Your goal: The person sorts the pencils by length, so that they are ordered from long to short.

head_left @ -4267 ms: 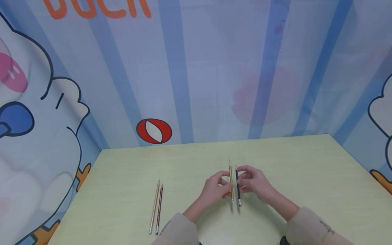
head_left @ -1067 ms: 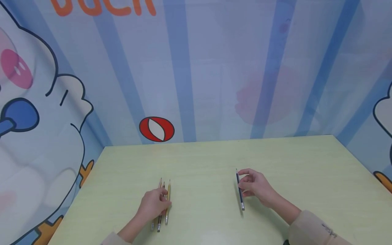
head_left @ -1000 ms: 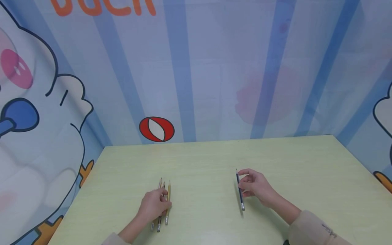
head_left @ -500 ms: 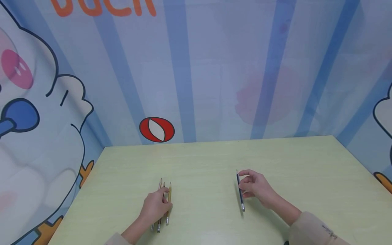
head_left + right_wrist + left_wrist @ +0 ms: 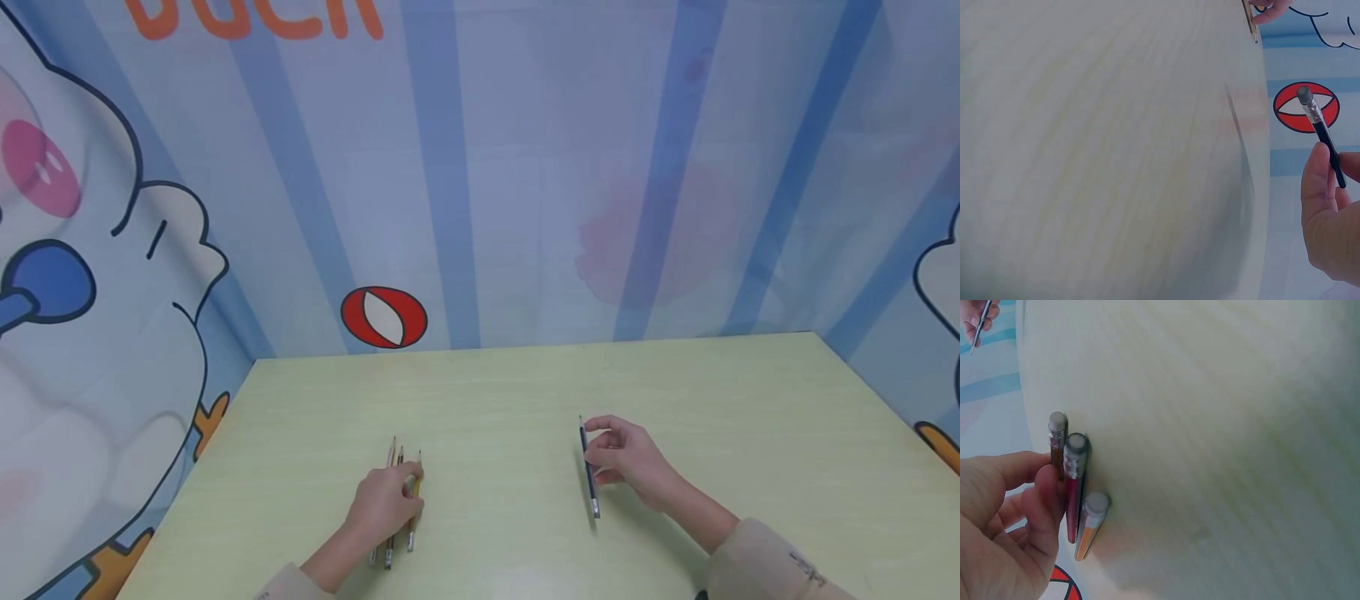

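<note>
At the left of the head view, my left hand (image 5: 378, 500) pinches a yellow pencil (image 5: 412, 533) between thumb and fingers, its point facing away from me. Just left of it are a dark red pencil (image 5: 389, 553) and an orange-striped pencil (image 5: 392, 450), partly covered by the hand. The left wrist view shows the eraser ends of all three close together, the dark red one (image 5: 1073, 500) in the middle. My right hand (image 5: 630, 454) holds a dark blue pencil (image 5: 588, 475) by its side. In the right wrist view its grey eraser end stands out above the thumb.
Both hands are over a pale yellow-green table (image 5: 495, 400). Behind it hangs a blue-striped cloth backdrop (image 5: 517, 208) with cartoon figures and a red-and-white oval (image 5: 384, 317). The right hand's pencil casts a shadow on the tabletop.
The left hand has carried the yellow pencil from beside the blue one leftward to the other two pencils. In the last second it shifts slightly right. The right hand keeps its pencil nearly still.
</note>
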Action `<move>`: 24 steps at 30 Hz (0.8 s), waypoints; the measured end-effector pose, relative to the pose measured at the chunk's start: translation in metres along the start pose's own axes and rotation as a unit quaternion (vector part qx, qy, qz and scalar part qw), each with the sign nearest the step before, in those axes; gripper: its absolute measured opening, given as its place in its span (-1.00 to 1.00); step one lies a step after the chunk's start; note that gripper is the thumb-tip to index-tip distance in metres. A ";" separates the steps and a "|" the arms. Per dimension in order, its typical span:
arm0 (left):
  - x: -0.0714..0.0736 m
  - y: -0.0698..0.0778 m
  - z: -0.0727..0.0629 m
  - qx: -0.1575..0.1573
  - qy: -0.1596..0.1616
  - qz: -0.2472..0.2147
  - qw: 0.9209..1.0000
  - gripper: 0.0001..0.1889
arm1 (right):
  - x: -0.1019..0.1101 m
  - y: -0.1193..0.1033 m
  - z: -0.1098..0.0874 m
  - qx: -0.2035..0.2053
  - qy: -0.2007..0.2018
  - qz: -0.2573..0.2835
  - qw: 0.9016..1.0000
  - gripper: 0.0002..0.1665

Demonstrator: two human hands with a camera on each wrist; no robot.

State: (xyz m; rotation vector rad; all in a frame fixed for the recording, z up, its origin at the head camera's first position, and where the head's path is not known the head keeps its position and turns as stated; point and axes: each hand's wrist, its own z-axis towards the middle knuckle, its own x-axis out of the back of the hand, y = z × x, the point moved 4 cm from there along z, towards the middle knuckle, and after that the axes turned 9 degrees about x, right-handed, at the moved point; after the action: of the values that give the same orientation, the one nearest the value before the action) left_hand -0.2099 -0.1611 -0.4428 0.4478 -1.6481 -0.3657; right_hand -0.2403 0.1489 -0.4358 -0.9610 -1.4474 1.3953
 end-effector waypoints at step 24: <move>0.005 -0.013 -0.009 -0.065 -0.024 -0.022 0.997 -0.70 | -0.004 0.002 0.001 -0.002 -0.003 0.003 1.000 -0.52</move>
State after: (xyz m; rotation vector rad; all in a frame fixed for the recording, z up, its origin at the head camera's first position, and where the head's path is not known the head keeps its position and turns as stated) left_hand -0.2008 -0.1751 -0.4434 0.3807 -1.6521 -0.5166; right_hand -0.2405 0.1446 -0.4379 -0.9656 -1.4524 1.4016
